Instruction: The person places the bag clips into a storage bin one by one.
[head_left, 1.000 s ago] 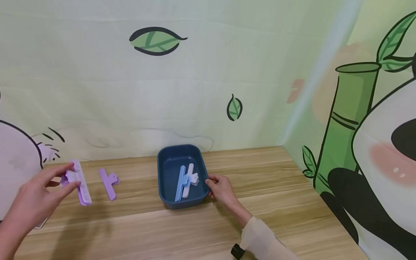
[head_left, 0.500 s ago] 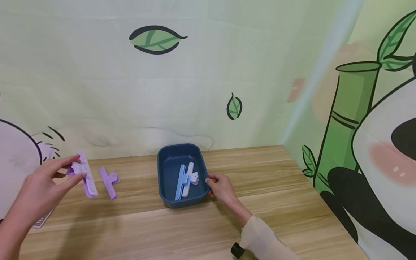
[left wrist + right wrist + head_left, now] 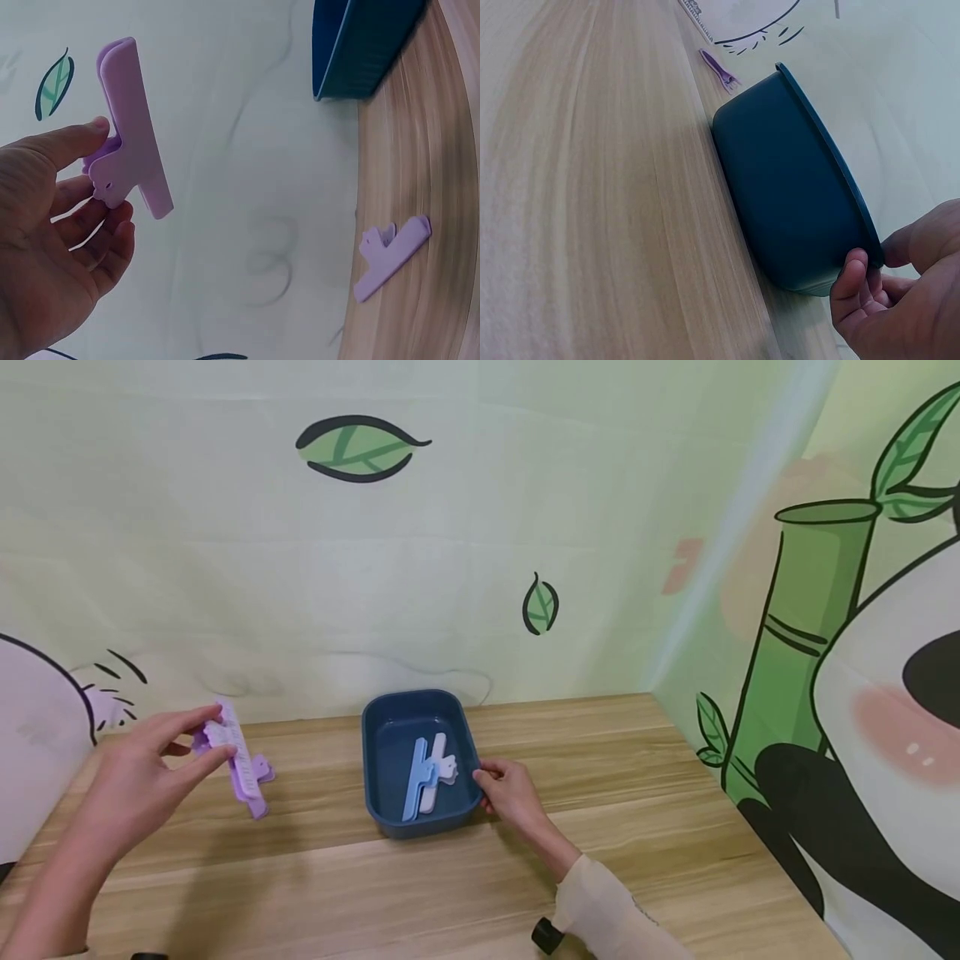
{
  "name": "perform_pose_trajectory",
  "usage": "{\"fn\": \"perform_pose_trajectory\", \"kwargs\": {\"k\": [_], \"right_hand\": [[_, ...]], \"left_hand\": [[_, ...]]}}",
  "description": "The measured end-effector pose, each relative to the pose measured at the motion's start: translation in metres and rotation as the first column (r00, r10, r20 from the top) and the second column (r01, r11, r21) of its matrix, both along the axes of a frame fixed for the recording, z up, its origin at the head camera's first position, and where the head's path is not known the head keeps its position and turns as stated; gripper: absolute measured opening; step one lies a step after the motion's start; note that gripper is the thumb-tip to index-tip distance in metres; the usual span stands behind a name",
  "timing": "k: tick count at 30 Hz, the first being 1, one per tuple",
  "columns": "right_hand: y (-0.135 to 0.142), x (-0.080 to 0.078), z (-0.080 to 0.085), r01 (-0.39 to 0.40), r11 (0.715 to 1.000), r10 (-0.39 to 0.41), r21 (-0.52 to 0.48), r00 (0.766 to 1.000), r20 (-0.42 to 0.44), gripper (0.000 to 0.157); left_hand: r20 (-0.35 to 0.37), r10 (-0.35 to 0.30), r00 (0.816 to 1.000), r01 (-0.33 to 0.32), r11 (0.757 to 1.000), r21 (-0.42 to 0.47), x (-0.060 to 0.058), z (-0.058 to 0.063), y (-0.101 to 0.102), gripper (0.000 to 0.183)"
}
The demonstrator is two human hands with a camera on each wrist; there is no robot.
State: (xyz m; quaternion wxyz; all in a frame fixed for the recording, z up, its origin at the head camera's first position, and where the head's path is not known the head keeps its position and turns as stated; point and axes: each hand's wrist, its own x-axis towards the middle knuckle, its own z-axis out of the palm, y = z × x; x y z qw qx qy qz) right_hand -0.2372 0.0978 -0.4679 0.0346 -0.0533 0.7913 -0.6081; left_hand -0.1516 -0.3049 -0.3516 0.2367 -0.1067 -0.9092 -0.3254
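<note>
Here's the left hand (image 3: 142, 777) up off the table (image 3: 337, 893), thumb and fingers pinched on the grip tabs of a purple clip (image 3: 242, 760). Only the tabs are covered; the long bar juts out past the fingertips, and I'd say that's the point of this hold: the tabs suit a pinch and leave the bar free. Whether that squeeze is parting the bar, I can't tell.

Beyond that hand, and lower, a second purple clip (image 3: 394, 256) lies on the table. From the head it's half hidden behind the held one, but the left wrist view shows the two well apart.

Now across to the right hand (image 3: 516, 797), and it's closed on the near edge of a blue box (image 3: 420, 829): thumb at the rim, fingers curled against the outer wall. The box sits flat on the table just left of this hand, so the grip looks meant for steadying rather than lifting.

Inside, left of those fingers, a light blue clip (image 3: 416, 781) overlaps a white clip (image 3: 448, 768). They lie nearly lengthwise, which seems to suit the narrow box, leaving bare floor on the side away from the right hand.
</note>
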Motion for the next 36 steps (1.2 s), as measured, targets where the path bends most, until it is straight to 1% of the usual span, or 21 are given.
{"fn": "perform_pose_trajectory", "kwargs": {"k": [6, 9, 13, 16, 20, 28, 31, 36], "right_hand": [[0.0, 0.0, 0.0, 0.005, 1.0, -0.005, 0.0, 1.0, 0.007, 0.026], [0.0, -0.001, 0.001, 0.006, 1.0, -0.006, 0.0, 1.0, 0.009, 0.025], [-0.001, -0.001, 0.001, 0.003, 1.0, -0.003, 0.004, 1.0, 0.006, 0.025], [-0.001, -0.001, 0.002, 0.004, 1.0, -0.004, 0.008, 1.0, 0.009, 0.025], [-0.001, -0.001, 0.002, 0.006, 1.0, -0.007, 0.009, 1.0, 0.018, 0.026], [-0.001, -0.001, 0.002, 0.011, 1.0, -0.011, 0.019, 0.999, 0.031, 0.025], [-0.001, -0.001, 0.002, 0.011, 1.0, -0.012, 0.022, 0.999, 0.032, 0.025], [0.0, 0.0, 0.001, 0.01, 1.0, -0.011, 0.023, 0.999, 0.03, 0.024]], "left_hand": [[0.065, -0.005, 0.998, 0.005, 1.0, -0.007, -0.003, 0.006, 0.013, 0.052], [0.092, -0.019, 0.996, 0.02, 1.0, -0.003, -0.005, 0.008, 0.02, 0.053], [0.1, -0.036, 0.994, 0.036, 0.999, 0.004, -0.008, 0.01, 0.028, 0.053], [0.082, -0.043, 0.996, 0.042, 0.999, 0.007, -0.009, 0.011, 0.034, 0.052], [0.077, -0.054, 0.996, 0.053, 0.998, 0.013, -0.012, 0.012, 0.042, 0.052], [0.151, -0.069, 0.986, 0.068, 0.998, 0.012, -0.018, 0.013, 0.059, 0.057], [0.149, -0.082, 0.985, 0.081, 0.997, 0.013, -0.019, 0.012, 0.065, 0.058], [0.104, -0.128, 0.986, 0.126, 0.992, 0.025, -0.024, 0.01, 0.077, 0.055]]}}
